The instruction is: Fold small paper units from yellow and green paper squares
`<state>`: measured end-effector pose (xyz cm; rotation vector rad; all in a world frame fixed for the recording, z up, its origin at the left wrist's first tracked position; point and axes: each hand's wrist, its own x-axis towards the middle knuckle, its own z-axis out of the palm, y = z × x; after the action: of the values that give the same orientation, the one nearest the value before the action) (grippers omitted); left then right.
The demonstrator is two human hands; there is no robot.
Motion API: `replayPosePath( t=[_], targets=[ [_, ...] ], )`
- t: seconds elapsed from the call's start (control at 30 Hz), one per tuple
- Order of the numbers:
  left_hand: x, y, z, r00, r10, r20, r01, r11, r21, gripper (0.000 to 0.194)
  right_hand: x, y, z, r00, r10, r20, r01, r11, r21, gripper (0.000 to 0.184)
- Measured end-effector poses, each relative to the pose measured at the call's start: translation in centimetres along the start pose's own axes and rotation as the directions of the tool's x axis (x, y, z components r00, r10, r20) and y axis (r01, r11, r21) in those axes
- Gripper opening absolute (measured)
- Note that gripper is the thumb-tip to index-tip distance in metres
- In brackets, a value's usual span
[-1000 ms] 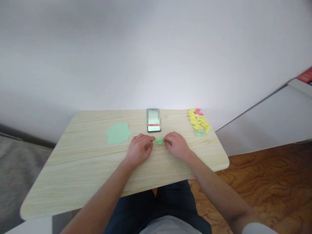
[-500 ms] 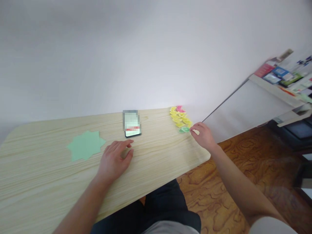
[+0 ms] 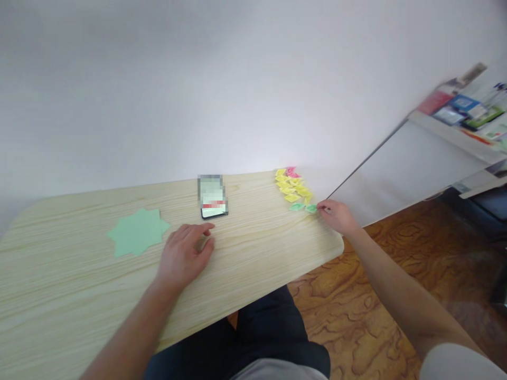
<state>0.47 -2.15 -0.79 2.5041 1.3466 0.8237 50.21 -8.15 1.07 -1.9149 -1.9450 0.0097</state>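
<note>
At the table's right end, my right hand [image 3: 337, 216] pinches the edge of a small green folded paper piece [image 3: 311, 209]. A second green folded paper piece [image 3: 297, 207] lies just left of it. Behind them are several yellow folded paper pieces [image 3: 292, 198] in a loose cluster, with pink folded paper [image 3: 292, 172] at the far end. My left hand [image 3: 182, 256] rests on the table, fingers bent and apart, with nothing in it. It lies between a stack of green paper sheets [image 3: 137, 232] and a phone [image 3: 214, 212] whose screen is lit and partly blurred.
The pale wooden table [image 3: 237, 258] stands against a white wall [image 3: 178, 95]. To the right, a shelf [image 3: 455, 134] holds boxes and other items above a brown patterned floor [image 3: 356, 301]. My legs [image 3: 273, 327] are under the table's front edge.
My right hand has moved slightly right with one green folded piece, which now shows apart from the other green piece. My left hand stays in place on the table.
</note>
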Motion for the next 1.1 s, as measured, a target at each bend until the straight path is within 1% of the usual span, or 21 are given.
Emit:
replayPosePath(
  t=[0.1, 0.17, 0.23, 0.47, 0.63, 0.7, 0.77, 0.87, 0.97, 1.1],
  targets=[
    [-0.1, -0.1, 0.1, 1.0, 0.002, 0.013, -0.002, 0.999, 0.032, 0.029, -0.7, 0.2, 0.7, 1.0, 0.02, 0.013, -0.02, 1.0, -0.001, 0.02],
    [-0.1, -0.2, 0.2, 1.0, -0.015, -0.006, 0.015, 0.999, 0.049, 0.03, -1.0, 0.4, 0.8, 0.999, 0.039, 0.005, -0.039, 0.999, -0.007, 0.021],
    [-0.1, -0.2, 0.3, 1.0, -0.005, 0.005, 0.005, 0.998, 0.058, 0.029, -1.1, 0.5, 0.8, 0.999, 0.042, 0.013, -0.041, 0.999, -0.007, 0.02],
    [-0.1, -0.3, 0.9, 0.997, -0.01, -0.077, 0.016, 0.997, 0.08, 0.025, 0.2, 0.5, 0.7, 0.999, 0.007, 0.049, -0.006, 1.0, -0.025, 0.02],
    [-0.1, -0.2, 1.0, 0.996, 0.002, -0.086, 0.006, 0.996, 0.088, 0.026, 0.6, 0.4, 0.7, 0.999, 0.004, 0.047, -0.003, 1.0, -0.026, 0.023],
    [-0.1, -0.2, 0.9, 0.997, 0.003, -0.083, 0.005, 0.996, 0.088, 0.026, 0.6, 0.5, 0.8, 0.999, 0.011, 0.043, -0.01, 1.0, -0.017, 0.025],
    [-0.2, -0.1, 0.8, 0.996, -0.02, -0.086, 0.03, 0.994, 0.107, 0.028, 0.6, 0.6, 0.9, 0.999, 0.021, 0.035, -0.021, 1.0, -0.006, 0.026],
    [-0.2, 0.0, 0.6, 0.998, -0.01, -0.067, 0.016, 0.995, 0.098, 0.03, 0.5, 0.8, 0.9, 0.999, 0.047, 0.022, -0.047, 0.999, 0.01, 0.026],
    [-0.2, 0.3, 0.4, 0.996, -0.018, -0.092, 0.025, 0.997, 0.077, 0.029, 0.4, 0.9, 0.9, 0.996, 0.086, -0.006, -0.086, 0.996, 0.027, 0.029],
    [-0.1, 0.5, 0.6, 0.988, -0.063, -0.142, 0.073, 0.995, 0.069, 0.028, 0.2, 1.0, 0.9, 0.99, 0.134, -0.048, -0.131, 0.99, 0.056, 0.04]
  ],
)
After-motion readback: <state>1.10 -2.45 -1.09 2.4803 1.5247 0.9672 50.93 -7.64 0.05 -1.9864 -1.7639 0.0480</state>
